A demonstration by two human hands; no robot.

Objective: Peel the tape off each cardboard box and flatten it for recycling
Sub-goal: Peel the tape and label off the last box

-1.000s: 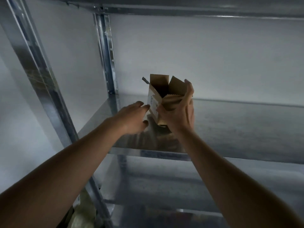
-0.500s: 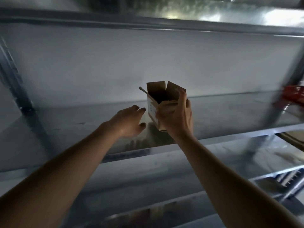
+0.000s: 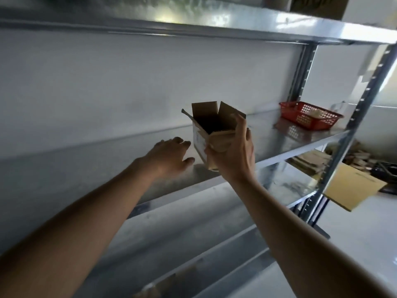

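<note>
R hand gripped small cardboard box, flaps up, above shelf front edge. L hand spread, empty, beside it. Best: L steadies box, find tape end, peel slow.

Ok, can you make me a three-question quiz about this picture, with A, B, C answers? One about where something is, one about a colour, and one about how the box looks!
1. Where is the basket?
A. On the floor
B. On the metal shelf, far right
C. In the left hand

2. What colour is the basket?
A. Red
B. Blue
C. Green

3. How is the cardboard box?
A. Flattened
B. Taped shut
C. Top flaps open

Answers:
1 B, it sits on the shelf's right end.
2 A, its mesh walls are red.
3 C, the flaps stand up and the dark inside shows, with the right hand gripping it and the left hand beside it.
</note>
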